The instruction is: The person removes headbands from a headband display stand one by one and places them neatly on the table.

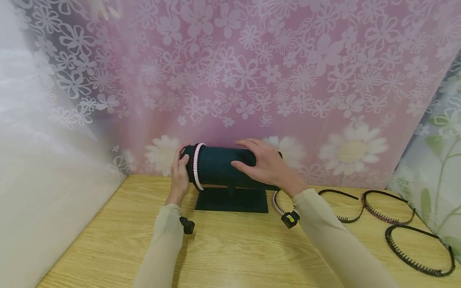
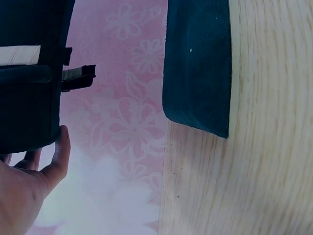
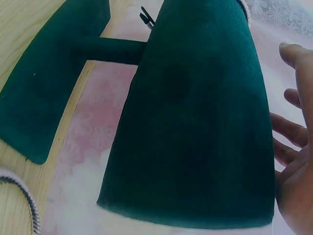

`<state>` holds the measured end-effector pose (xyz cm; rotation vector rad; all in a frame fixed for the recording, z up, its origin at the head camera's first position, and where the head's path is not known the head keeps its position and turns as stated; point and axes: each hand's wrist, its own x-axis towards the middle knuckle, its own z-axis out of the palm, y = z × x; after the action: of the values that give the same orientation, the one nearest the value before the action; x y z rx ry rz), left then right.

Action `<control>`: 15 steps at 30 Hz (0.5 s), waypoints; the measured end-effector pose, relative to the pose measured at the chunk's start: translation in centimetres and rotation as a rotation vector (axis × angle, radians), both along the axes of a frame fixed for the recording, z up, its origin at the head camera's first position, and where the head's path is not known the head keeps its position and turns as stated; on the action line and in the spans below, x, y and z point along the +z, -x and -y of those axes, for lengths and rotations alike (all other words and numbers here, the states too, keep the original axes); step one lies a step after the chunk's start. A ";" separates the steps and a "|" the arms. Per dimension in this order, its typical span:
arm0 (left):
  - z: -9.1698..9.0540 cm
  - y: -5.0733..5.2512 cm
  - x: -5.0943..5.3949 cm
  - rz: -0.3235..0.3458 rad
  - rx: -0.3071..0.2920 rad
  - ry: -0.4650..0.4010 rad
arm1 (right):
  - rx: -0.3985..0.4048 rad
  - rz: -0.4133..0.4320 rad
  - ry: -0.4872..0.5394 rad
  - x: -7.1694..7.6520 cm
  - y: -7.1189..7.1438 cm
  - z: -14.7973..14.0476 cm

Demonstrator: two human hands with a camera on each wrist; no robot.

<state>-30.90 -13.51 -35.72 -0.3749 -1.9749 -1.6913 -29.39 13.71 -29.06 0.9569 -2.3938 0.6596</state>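
A dark green headband display stand (image 1: 225, 166) with a horizontal padded roll stands on the table near the back. Around the left part of its roll sit a pink-and-white headband (image 1: 195, 164) and, close beside it, a dark headband (image 1: 192, 160). My left hand (image 1: 179, 174) holds the roll's left end, thumb in front and fingers behind. In the left wrist view, its fingers (image 2: 61, 152) bend around that end. My right hand (image 1: 264, 164) is spread over the roll's right part, thumb in front. The right wrist view shows this hand (image 3: 298, 161) beside the roll, without a headband.
Several toothed headbands lie on the wooden table (image 1: 234, 248) at the right, including a black one (image 1: 410, 258) nearest the front and a pink one (image 1: 277, 204) partly behind my right wrist. A pink floral curtain (image 1: 230, 80) hangs directly behind the stand.
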 end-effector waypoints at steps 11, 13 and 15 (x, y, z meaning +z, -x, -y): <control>0.1 0.1 -0.1 -0.003 0.000 0.000 | -0.024 0.052 -0.016 0.3 1.0 2.6; 0.1 0.0 0.0 -0.004 -0.003 -0.002 | -0.028 0.052 -0.022 0.3 1.2 3.1; 0.1 0.1 0.0 -0.004 0.000 0.000 | -0.031 0.055 -0.027 0.4 1.4 3.6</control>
<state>-30.95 -13.61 -35.74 -0.3783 -1.9719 -1.6892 -30.81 10.13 -28.66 0.9219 -2.4668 0.6516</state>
